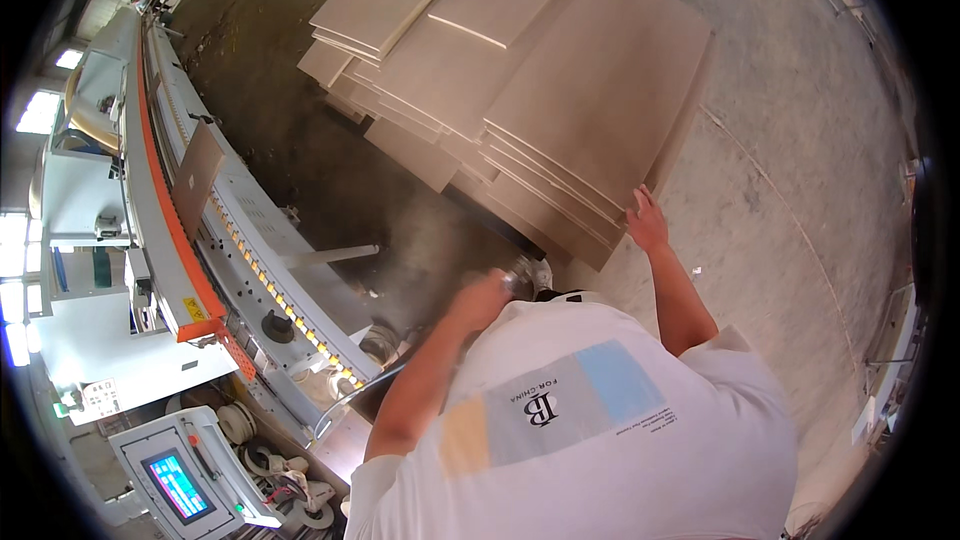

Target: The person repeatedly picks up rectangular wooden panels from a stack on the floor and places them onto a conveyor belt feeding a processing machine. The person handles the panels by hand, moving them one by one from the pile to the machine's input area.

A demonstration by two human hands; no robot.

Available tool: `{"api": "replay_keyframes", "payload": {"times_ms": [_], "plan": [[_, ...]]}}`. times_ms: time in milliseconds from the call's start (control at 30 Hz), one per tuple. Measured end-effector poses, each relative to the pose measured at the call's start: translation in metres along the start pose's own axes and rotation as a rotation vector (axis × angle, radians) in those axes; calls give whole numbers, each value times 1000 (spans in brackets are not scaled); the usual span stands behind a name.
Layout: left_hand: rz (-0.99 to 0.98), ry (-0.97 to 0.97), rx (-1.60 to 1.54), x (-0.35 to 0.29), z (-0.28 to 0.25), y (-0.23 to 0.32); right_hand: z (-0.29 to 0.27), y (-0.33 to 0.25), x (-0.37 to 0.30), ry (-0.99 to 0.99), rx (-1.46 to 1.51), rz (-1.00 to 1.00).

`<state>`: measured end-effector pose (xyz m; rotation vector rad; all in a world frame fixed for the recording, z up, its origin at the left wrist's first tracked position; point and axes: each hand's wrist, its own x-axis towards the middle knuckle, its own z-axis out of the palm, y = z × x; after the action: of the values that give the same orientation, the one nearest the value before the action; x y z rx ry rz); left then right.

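A large stack of flat brown panels [590,90] lies before me, its layers staggered along the near left side. At the stack's near right corner my right hand [648,220] rests against the top panel's edge, fingers stretched and apart. My left hand [483,300] is low in front of my body, blurred and closed. A small silvery thing [520,275] shows at its fingers; its kind cannot be made out. Part of my left hand's grip is hidden by the blur.
On the left runs a long machine [250,230] with an orange rail and a row of yellow rollers. A single brown panel [198,175] stands on it. A control box with a lit screen [178,485] sits at lower left. Concrete floor [790,160] extends to the right.
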<state>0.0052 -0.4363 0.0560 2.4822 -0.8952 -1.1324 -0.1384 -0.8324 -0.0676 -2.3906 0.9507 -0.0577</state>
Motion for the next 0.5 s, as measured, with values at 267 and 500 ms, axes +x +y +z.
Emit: {"api": "replay_keyframes", "payload": {"times_ms": [267,500], "plan": [[-141,-73,-103,-24,-28,-16,6,-28,24,-46,-221,-43],[-129,4,-135,-14,10,-14,-1,-46,34,-184,-331,0]]}}
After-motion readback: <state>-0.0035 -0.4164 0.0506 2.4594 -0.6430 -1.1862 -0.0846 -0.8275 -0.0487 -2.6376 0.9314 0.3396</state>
